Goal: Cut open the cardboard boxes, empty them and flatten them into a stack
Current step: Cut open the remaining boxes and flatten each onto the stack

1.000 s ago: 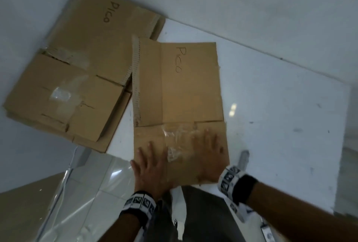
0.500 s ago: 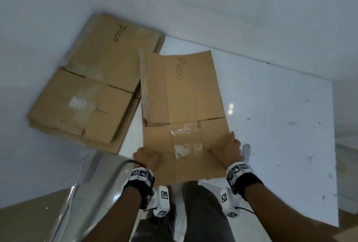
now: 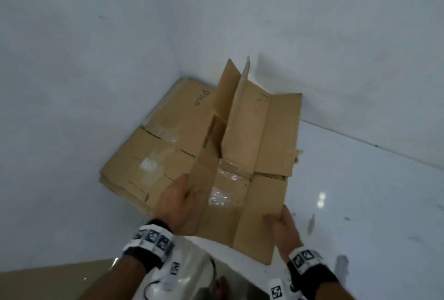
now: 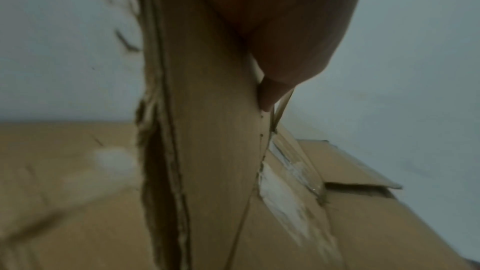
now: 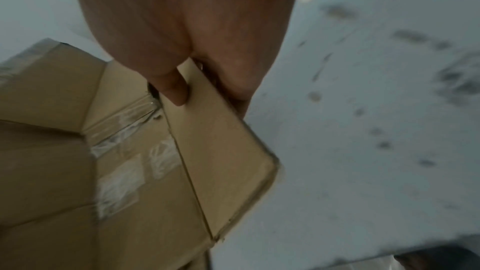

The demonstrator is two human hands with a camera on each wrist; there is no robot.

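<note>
Hands: left hand (image 3: 176, 200) grips near left edge of flattened box (image 3: 242, 174), right hand (image 3: 284, 226) pinches its near right flap, thumb on top | stack of flattened boxes (image 3: 153, 153): on white floor (image 3: 360, 203) in wall corner, left | flattened box: held partly over stack, still creased, panels ridged upward, clear tape (image 3: 222, 194) at centre.

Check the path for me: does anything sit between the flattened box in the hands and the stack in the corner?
Nothing visible does. The left hand and right hand hold the flattened box, its far end already over the stack. The stack's visible top is bare cardboard with tape scraps; the covered part is hidden.
</note>
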